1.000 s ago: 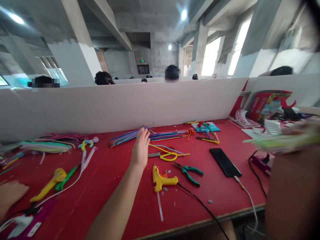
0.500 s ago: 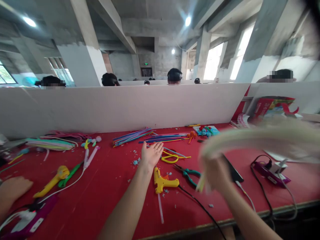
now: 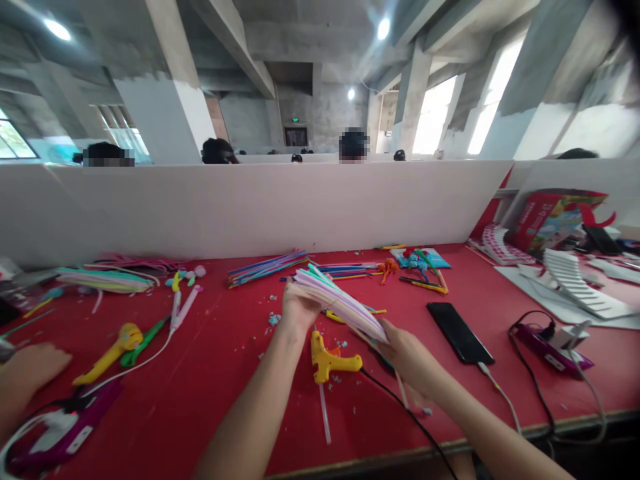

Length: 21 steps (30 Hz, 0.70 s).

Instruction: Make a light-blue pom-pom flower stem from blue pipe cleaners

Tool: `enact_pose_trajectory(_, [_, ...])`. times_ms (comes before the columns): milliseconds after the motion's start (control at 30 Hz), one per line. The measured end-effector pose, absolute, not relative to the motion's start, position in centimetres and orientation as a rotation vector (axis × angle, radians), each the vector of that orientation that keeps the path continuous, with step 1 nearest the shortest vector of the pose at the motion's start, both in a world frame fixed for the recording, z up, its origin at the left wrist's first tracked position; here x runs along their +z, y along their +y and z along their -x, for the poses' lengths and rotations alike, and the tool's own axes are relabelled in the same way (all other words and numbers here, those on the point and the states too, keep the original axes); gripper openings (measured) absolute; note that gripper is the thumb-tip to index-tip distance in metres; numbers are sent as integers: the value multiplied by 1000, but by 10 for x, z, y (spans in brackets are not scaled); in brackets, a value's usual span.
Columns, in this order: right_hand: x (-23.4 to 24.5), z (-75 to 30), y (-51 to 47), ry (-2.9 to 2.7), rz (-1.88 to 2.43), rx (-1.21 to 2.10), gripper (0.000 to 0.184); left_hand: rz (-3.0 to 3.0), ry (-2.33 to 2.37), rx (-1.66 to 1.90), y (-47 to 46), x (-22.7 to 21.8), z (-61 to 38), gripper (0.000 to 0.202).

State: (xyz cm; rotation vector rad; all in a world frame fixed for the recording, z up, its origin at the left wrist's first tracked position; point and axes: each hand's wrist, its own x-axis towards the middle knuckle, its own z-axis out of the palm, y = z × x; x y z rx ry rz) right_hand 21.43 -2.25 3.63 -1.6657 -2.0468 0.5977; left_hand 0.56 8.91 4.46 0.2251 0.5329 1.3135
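Note:
A bundle of pastel pipe cleaners (image 3: 345,303), mostly white, pink and lilac with some green, slants across the space between my hands. My left hand (image 3: 301,307) is closed around its far left end. At the near right end, my right hand (image 3: 403,347) grips the bundle; a few strands stick out below it. Beneath lies a yellow hot glue gun (image 3: 330,360) with a clear glue stick in its back. The bundle and my right hand partly cover the pliers and some yellow pieces.
More pipe cleaners (image 3: 267,268) lie along the white partition (image 3: 250,210). A black phone (image 3: 460,333) and a purple power strip (image 3: 555,347) are at right. At left are another person's hand (image 3: 37,367), a second yellow glue gun (image 3: 107,353) and green scissors (image 3: 143,343).
My right hand has swung the pipe cleaner bundle from the right over to the middle. My left hand, flat and open before, has closed on its other end.

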Motion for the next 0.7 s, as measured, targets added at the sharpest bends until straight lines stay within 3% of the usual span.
enact_pose_trajectory(167, [32,-222,-17,-2067,1778,449,29,-227,510,1266,67,43,-1,48])
enact_pose_trajectory(367, [37,-205,-15,-1736,1451,987,30,-489,528,1130,35,42,-35,27])
enact_pose_trajectory(433, [43,-204,-14,-1779,1349,996,25,-704,674,1043,28,47,-45,22])
enact_pose_trajectory(500, [55,-211,-10,-1874,1337,731,29,-829,798,986,24,54,-46,24])
enact_pose_trajectory(600, [75,-222,1,-2004,1284,66,25,-900,837,815,21,65,-35,21])
enact_pose_trajectory(700, [84,-224,12,-2409,1008,-143,41,-990,784,500,18,74,-17,19])
